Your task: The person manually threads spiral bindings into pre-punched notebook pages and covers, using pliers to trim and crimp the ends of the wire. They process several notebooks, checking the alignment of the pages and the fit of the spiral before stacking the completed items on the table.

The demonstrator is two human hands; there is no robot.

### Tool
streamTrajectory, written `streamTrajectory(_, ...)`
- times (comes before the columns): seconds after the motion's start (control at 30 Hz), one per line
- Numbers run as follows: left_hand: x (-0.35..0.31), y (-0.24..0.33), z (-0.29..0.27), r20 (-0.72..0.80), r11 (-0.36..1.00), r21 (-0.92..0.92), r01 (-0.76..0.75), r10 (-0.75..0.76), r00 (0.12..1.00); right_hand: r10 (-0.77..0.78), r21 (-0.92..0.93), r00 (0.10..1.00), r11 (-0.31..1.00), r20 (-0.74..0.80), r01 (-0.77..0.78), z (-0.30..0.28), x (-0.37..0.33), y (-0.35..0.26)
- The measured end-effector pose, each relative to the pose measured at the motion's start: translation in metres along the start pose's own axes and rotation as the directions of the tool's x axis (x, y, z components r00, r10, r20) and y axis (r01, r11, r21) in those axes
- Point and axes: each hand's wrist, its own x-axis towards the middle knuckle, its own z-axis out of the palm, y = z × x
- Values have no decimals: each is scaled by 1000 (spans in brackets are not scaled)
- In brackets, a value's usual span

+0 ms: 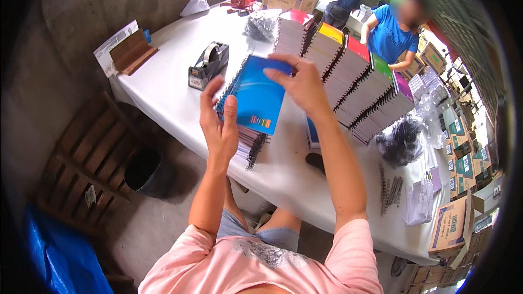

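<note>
A blue spiral notebook (pixel 261 95) tilts in front of me, its coil along the left edge and colored letters near its bottom. My left hand (pixel 219 122) holds it by the coil side, thumb beside the cover and fingers behind. At the upper right corner my right hand (pixel 299 81) grips it, with the thumb on the cover and the index finger along the top edge. Below the blue notebook, more spiral-bound notebooks (pixel 249 144) show in a pile. A black tape dispenser (pixel 210 62) stands just beyond my left hand.
Tall stacks of notebooks with yellow (pixel 330 32), red, green and purple (pixel 402 86) covers rise to the right on the white tablecloth (pixel 163 84). Black coils in plastic (pixel 400 141) lie nearer. A cardboard box (pixel 451 223) is at lower right; a person in blue (pixel 389 35) is across the table.
</note>
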Motion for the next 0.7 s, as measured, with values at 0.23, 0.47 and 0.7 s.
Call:
streamTrajectory(0.23,0,-6,8,-32,992,-19,125,-125,992,-138,47,958,987,-253,154,49,0,35)
streamTrajectory(0.47,5,-21,-9,-359,990,-91,-106,66,931,49,186,910,982,-413,31,4,5,97)
streamTrajectory(0.7,-58,65,-13,-520,604,-477,-639,392,759,610,-483,748,588,-263,-649,-84,-86,265)
